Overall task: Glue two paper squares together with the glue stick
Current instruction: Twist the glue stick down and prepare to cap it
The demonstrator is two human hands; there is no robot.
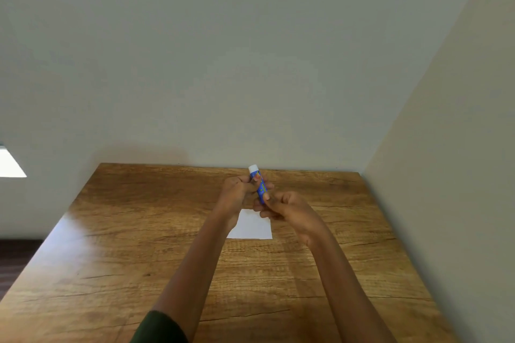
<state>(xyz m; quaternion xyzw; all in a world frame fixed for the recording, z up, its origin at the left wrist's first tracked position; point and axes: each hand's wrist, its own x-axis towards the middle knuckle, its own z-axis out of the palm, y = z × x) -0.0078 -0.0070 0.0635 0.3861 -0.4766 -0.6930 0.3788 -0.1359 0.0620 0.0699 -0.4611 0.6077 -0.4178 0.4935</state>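
Observation:
A blue glue stick [259, 186] with a white end pointing up and away is held above the table, tilted slightly. My left hand [237, 193] grips its upper part near the white end. My right hand [287, 209] pinches its lower end with thumb and fingers. Beneath the hands white square paper [252, 227] lies flat on the wooden table [139, 259]; my hands and left forearm hide part of it, and I cannot tell whether it is one sheet or two stacked.
The table stands in a corner, with pale walls [250, 64] behind it and along its right side. Its left edge drops to a dark floor [14, 259]. A bright patch [9, 163] shows at the far left.

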